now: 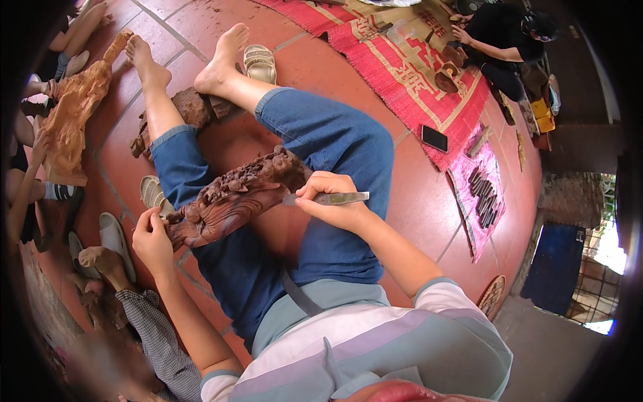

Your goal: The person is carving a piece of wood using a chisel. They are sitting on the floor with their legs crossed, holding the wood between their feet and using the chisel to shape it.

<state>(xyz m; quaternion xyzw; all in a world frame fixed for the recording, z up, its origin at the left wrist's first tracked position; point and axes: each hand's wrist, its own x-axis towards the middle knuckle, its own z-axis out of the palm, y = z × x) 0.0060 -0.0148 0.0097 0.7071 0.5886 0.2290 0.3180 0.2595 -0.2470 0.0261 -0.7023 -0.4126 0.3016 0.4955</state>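
Note:
A dark reddish-brown wood carving (231, 201) with knobbly relief and flowing grooved lines lies tilted across my lap. My left hand (153, 242) grips its lower left end, thumb and fingers closed on the wood. In my right hand (333, 197) is a flat metal chisel (345, 197), held like a pen. Its blade points left and its tip is at the carving's right side; whether it touches the wood, I cannot tell.
Red floor tiles surround me. Rough wood blocks (191, 110) and sandals (259, 63) lie by my feet. To the right are a red mat (402, 87), a phone (435, 139) and a pink cloth (465, 174) with several dark tools (483, 194). Other people sit left and far right; one holds a lighter carving (74, 120).

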